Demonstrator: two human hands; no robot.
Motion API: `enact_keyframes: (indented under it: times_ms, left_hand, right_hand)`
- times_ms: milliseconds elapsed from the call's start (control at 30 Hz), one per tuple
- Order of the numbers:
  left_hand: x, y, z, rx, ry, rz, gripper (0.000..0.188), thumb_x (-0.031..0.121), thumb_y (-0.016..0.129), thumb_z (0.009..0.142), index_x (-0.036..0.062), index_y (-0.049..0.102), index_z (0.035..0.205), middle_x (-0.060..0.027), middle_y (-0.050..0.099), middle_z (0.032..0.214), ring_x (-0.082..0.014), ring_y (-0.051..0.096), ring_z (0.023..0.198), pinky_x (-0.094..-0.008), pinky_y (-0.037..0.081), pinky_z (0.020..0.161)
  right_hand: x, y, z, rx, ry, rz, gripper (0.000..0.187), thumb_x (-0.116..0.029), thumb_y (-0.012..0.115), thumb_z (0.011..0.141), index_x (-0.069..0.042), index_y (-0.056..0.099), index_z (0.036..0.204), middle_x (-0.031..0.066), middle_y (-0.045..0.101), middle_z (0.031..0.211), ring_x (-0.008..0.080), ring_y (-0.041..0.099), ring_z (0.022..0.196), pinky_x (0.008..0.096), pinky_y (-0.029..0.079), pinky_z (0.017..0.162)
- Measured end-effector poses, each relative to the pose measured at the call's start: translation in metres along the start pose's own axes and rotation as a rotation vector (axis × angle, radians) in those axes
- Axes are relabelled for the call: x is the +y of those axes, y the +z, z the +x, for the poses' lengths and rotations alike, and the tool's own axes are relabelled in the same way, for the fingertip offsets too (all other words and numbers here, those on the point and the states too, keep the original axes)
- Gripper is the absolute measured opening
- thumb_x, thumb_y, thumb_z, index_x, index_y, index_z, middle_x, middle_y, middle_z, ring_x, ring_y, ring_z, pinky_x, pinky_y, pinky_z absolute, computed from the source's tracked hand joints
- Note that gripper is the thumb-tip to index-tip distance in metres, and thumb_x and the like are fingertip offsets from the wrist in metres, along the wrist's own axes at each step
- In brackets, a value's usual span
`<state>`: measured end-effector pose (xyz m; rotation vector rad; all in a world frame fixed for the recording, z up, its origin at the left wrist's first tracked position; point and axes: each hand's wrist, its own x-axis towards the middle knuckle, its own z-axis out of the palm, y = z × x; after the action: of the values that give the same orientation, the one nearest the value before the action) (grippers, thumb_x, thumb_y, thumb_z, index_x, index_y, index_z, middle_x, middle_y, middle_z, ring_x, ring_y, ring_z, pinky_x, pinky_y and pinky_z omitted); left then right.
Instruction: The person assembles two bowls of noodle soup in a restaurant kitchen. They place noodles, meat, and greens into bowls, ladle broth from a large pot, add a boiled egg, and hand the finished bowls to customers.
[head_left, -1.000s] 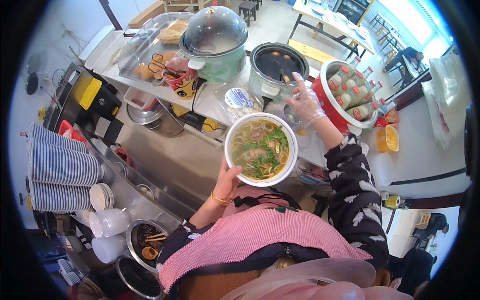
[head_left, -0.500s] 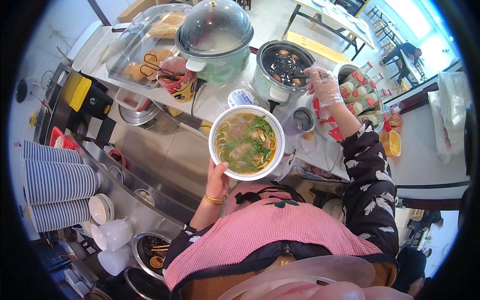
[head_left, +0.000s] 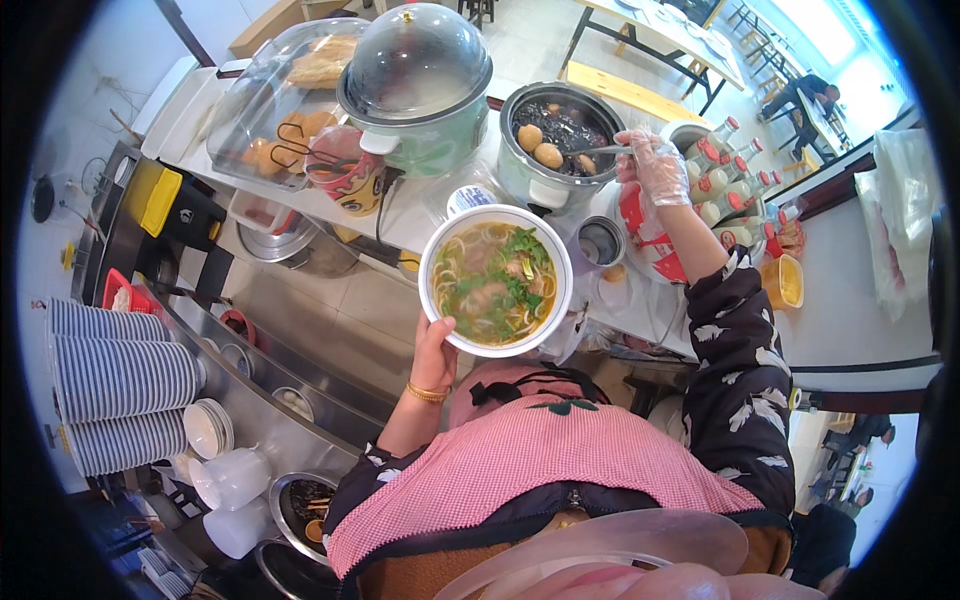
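Observation:
My left hand [head_left: 433, 350] grips a white bowl [head_left: 436, 315] by its near-left rim, with the thumb over the edge. In the bowl is noodle soup [head_left: 485, 290] with meat and chopped green herbs. My right hand [head_left: 656, 170], in a clear plastic glove, is closed round a long-handled metal utensil [head_left: 604, 150] that reaches into a pale green pot [head_left: 545, 192]. Its head is hidden in the dark broth, so I cannot tell its kind. Several brown eggs [head_left: 548, 155] show in the broth, two of them high at the surface.
Left of the egg pot stands a domed cooker [head_left: 415, 80], a cartoon-faced cup [head_left: 350, 190] with tongs, and a clear-lidded food tray [head_left: 245, 115]. Bottles [head_left: 735, 190] crowd a container at right. Stacked bowls [head_left: 120, 370] stand at left. A person [head_left: 800, 100] bends over a far table.
Two eggs have come up to the pot's left side, and the dark broth has shifted. My right hand stays at the pot's right rim; the bowl is nearly unmoved.

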<state>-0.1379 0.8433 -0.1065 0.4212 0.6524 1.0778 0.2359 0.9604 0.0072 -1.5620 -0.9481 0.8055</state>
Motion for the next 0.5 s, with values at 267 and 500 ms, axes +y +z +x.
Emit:
enact_keyframes:
  times_ms: [267, 500]
  left_hand:
    - [-0.004, 0.006, 0.008, -0.013, -0.005, 0.007, 0.061, 0.012, 0.053, 0.084, 0.0004, 0.035, 0.141, -0.0141, 0.049, 0.134, -0.0250, 0.054, 0.121, -0.0380, 0.048, 0.100]
    - [-0.002, 0.011, 0.009, -0.012, -0.074, 0.021, 0.061, 0.014, 0.054, 0.084, 0.0002, 0.036, 0.140, -0.0133, 0.052, 0.131, -0.0241, 0.056, 0.118, -0.0361, 0.050, 0.096]
  right_hand:
    - [0.005, -0.014, -0.005, 0.051, -0.043, -0.050, 0.029, -0.026, 0.053, 0.098, -0.001, 0.068, 0.099, 0.0093, 0.065, 0.069, 0.0164, 0.065, 0.056, 0.0288, 0.055, 0.054]
    - [-0.031, -0.024, 0.040, 0.107, 0.140, -0.021, 0.031, -0.025, 0.047, 0.095, 0.001, 0.064, 0.092, 0.0129, 0.066, 0.071, 0.0183, 0.066, 0.058, 0.0283, 0.056, 0.056]
